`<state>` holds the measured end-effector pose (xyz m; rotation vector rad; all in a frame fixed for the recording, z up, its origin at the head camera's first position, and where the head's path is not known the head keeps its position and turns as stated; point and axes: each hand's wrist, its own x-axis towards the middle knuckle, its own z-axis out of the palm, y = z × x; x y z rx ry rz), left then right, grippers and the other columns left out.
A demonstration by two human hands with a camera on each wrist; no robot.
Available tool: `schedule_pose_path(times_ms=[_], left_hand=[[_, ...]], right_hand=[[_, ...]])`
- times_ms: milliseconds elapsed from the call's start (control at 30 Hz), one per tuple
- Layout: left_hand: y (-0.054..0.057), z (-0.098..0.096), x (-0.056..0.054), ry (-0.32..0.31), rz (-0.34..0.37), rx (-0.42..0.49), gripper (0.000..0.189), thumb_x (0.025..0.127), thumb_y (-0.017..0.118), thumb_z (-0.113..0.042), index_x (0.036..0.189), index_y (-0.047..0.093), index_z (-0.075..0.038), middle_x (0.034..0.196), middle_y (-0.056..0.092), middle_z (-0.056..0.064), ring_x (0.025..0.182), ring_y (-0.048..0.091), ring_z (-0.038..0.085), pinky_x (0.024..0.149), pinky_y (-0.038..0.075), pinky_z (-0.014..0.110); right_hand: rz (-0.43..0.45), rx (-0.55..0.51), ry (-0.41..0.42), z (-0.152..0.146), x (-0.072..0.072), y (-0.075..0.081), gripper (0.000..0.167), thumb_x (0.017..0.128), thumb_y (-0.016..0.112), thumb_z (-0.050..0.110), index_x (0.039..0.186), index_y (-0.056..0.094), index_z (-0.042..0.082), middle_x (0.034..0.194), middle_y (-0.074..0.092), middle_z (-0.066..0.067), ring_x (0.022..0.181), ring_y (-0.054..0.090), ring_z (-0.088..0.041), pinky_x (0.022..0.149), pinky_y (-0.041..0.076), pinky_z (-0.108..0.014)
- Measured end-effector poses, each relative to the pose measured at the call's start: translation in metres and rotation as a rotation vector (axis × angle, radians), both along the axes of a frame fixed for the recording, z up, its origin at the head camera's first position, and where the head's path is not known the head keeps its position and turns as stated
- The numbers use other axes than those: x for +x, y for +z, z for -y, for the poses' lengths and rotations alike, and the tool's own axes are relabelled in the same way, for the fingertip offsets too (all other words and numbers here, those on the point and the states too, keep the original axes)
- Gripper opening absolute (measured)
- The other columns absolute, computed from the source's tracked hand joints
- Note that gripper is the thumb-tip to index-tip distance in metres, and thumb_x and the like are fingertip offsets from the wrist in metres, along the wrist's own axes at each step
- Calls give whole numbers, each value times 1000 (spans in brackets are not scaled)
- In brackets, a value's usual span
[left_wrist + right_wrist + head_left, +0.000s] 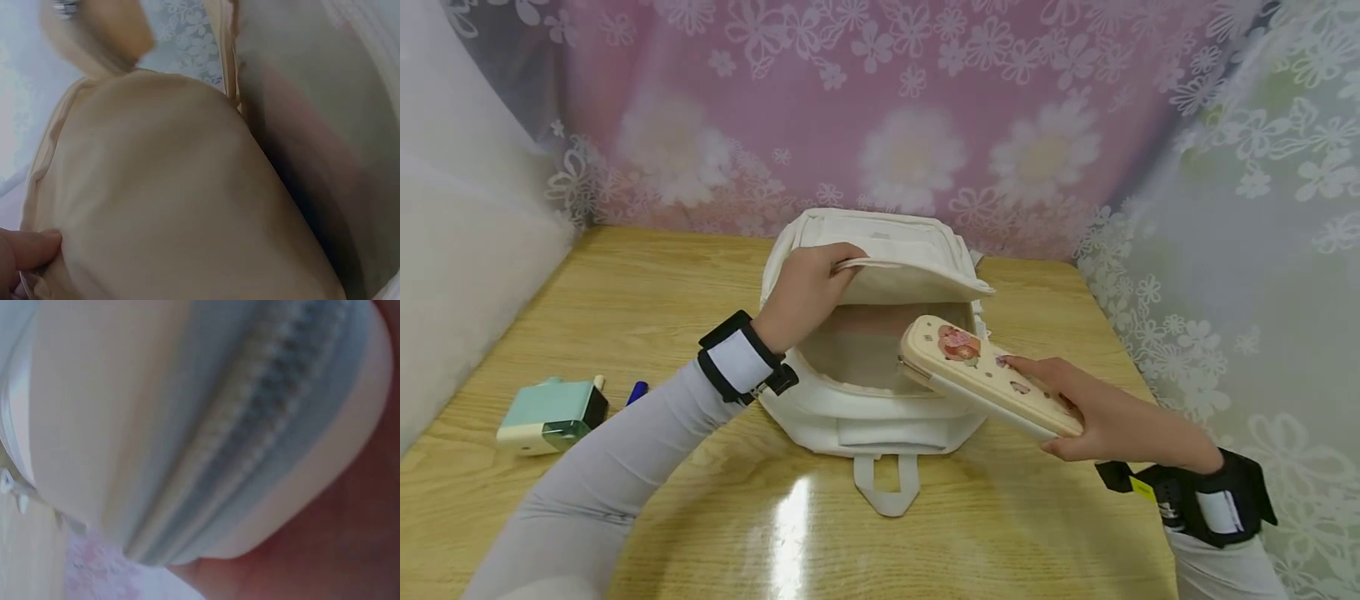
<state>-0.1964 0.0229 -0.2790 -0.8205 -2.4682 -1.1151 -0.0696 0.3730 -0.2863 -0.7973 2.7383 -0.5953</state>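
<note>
A white backpack (887, 429) lies on the table with its top flap (910, 279) lifted and its inside showing. My left hand (808, 287) pinches the flap's edge between thumb and fingers; in the left wrist view the thumb (34, 249) presses on the beige lining (162, 181). My right hand (1097, 412) grips a cream pencil case (992, 371) with a bear and small pictures on its lid. The case is tilted, its far end over the right side of the bag's opening. Up close in the right wrist view, the case's zipper (250, 419) runs along its side.
At the left of the wooden table (700, 517) stands a mint and cream pencil sharpener-like box (550, 412). A blue-capped pen (637, 392) lies beside it, partly hidden by my left sleeve. Flowered curtains (910, 125) hang behind and at the right.
</note>
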Motion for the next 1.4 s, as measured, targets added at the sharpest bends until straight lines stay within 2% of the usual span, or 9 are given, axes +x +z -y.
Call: schedule_pose_path(times_ms=[233, 467, 567, 667, 800, 967, 1100, 1233, 1400], left_hand=[[-3, 1, 1, 39, 40, 104, 25, 95, 54, -11, 118, 64, -9, 90, 68, 12, 47, 30, 16, 51, 28, 25], [-10, 2, 5, 53, 27, 165, 26, 95, 54, -13, 118, 65, -14, 114, 67, 7, 43, 24, 11, 48, 28, 24], [-11, 2, 7, 45, -6, 180, 26, 94, 55, -12, 118, 65, -15, 114, 67, 5, 42, 23, 10, 48, 28, 23], [-12, 2, 10, 32, -29, 182, 27, 93, 56, -10, 119, 65, -15, 117, 67, 4, 43, 22, 10, 48, 27, 22], [-14, 2, 14, 23, -38, 186, 29, 92, 57, -6, 119, 65, -15, 116, 67, 3, 44, 21, 10, 48, 24, 22], [-15, 3, 19, 15, -58, 181, 30, 92, 56, -4, 118, 65, -15, 113, 68, 4, 45, 18, 9, 48, 22, 21], [-15, 4, 21, 11, -89, 184, 27, 92, 56, -5, 116, 66, -13, 111, 69, 4, 46, 17, 8, 49, 22, 22], [-14, 5, 23, 1, -113, 189, 26, 92, 57, -6, 115, 66, -12, 110, 69, 4, 47, 18, 8, 50, 23, 21], [-13, 8, 24, 1, -126, 194, 23, 92, 57, -7, 112, 67, -12, 105, 70, 4, 47, 19, 8, 50, 24, 21]], right_hand=[[30, 130, 19, 37, -53, -22, 90, 77, 72, 23, 150, 19, 23, 126, 46, -15, 96, 47, -20, 74, 43, -31], [-36, 66, -11, 81, -102, -42, 91, 77, 72, 24, 150, 18, 18, 132, 46, -19, 95, 56, -24, 78, 48, -38], [-62, 54, -94, 99, -111, -48, 92, 77, 68, 22, 151, 14, 15, 136, 37, -22, 97, 52, -27, 79, 46, -39], [-96, 48, -202, 113, -121, -58, 95, 75, 70, 26, 150, 13, 10, 143, 24, -22, 119, 39, -32, 96, 40, -45], [-63, 10, -323, 120, -139, -73, 98, 75, 71, 30, 147, 10, 3, 147, 20, -21, 135, 24, -35, 109, 27, -49], [-125, 14, -345, 113, -152, -87, 97, 77, 72, 32, 144, 12, -5, 146, 23, -26, 137, 21, -37, 113, 17, -52], [-170, -106, -361, 109, -156, -90, 95, 77, 74, 27, 141, 13, -6, 143, 19, -27, 136, 17, -38, 112, 14, -54], [-190, -254, -369, 107, -161, -91, 81, 75, 75, 17, 136, 28, -5, 136, 31, -23, 128, 30, -34, 109, 24, -49], [-244, -281, -374, 103, -169, -93, 60, 73, 75, 15, 126, 50, 2, 121, 54, -13, 112, 50, -27, 99, 38, -44]])
